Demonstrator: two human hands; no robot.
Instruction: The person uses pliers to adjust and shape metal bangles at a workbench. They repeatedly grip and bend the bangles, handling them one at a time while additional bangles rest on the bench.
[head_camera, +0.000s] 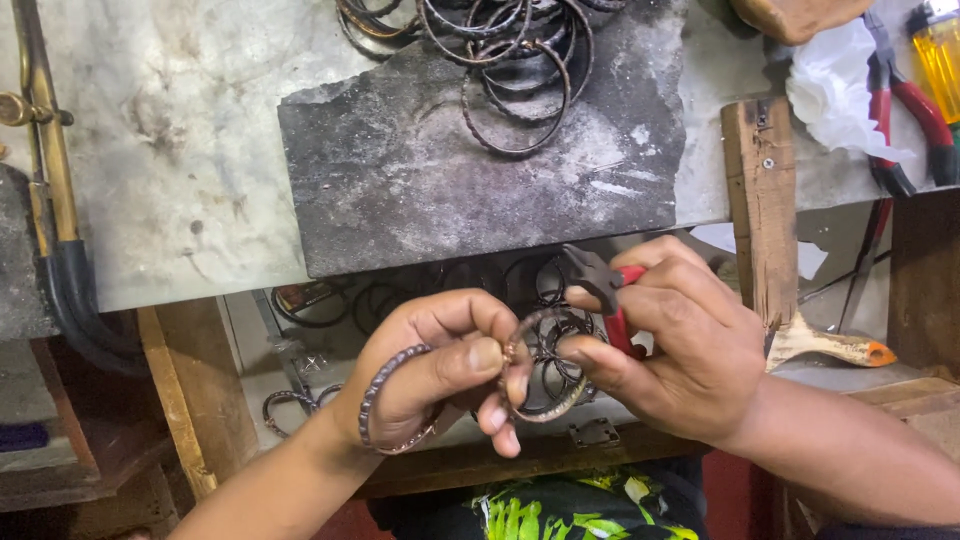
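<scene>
Left hand (440, 365) pinches a metal bangle (545, 365) between thumb and fingers, a second bangle (385, 395) looped behind them. Right hand (665, 345) grips red-handled pliers (605, 285) beside it. Beyond, on the charred slab (400, 180), a pile of bangles (510, 60).

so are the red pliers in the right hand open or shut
Cannot tell for sure. The right hand wraps the red handles of the pliers, and the dark jaws look closed to a point, gripping nothing visible.

Soft even daylight, pale bench top slightly washed out, dim beneath, sharp focus, faint shadows
</scene>
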